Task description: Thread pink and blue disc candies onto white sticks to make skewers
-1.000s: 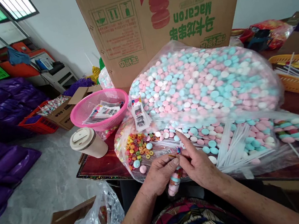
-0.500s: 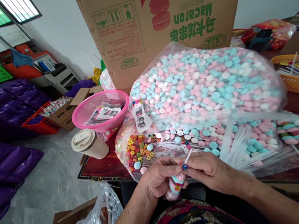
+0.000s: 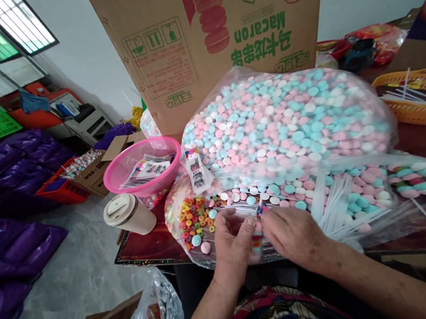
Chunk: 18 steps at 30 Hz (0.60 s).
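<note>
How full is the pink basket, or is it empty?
Partly full: the pink basket holds a loose pile of flat packets, and bare mesh shows around them inside.

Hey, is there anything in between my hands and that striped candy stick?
Nothing visible stands in the way: the striped candy stick is between the left hand and right hand, with the left thumb and closed right fingers at its upper end. Blur hides whether wrapper film lies between.
</note>
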Each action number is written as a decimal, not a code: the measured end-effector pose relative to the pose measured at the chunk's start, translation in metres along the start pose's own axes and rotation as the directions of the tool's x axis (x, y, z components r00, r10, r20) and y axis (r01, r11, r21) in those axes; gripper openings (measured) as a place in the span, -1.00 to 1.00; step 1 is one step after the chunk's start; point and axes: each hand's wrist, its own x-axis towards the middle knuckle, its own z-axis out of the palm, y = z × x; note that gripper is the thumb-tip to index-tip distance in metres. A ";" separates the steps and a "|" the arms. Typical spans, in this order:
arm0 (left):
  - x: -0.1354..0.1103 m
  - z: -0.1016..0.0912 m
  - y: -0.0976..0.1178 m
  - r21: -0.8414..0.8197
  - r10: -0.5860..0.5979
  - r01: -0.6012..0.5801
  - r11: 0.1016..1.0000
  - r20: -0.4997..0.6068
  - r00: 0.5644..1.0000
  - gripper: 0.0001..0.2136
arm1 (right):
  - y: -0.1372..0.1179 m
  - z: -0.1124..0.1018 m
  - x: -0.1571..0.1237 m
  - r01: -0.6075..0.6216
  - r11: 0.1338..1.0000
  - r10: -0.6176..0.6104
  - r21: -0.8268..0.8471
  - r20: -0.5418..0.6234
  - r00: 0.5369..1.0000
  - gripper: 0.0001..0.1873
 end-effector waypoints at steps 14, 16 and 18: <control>0.038 -0.039 0.052 -0.236 -0.308 0.434 0.870 0.428 0.850 -0.36 | -0.028 -0.026 0.006 -0.367 0.663 0.068 0.652 0.436 0.897 -0.80; 0.042 -0.045 0.050 -0.183 -0.308 0.388 0.903 0.354 0.883 -0.38 | -0.021 -0.027 0.008 -0.377 0.665 0.136 0.645 0.392 0.910 -0.79; 0.041 -0.046 0.053 -0.080 -0.186 0.200 0.976 0.155 0.970 -0.47 | -0.010 -0.030 0.013 -0.472 0.643 0.321 0.603 0.347 0.881 -0.78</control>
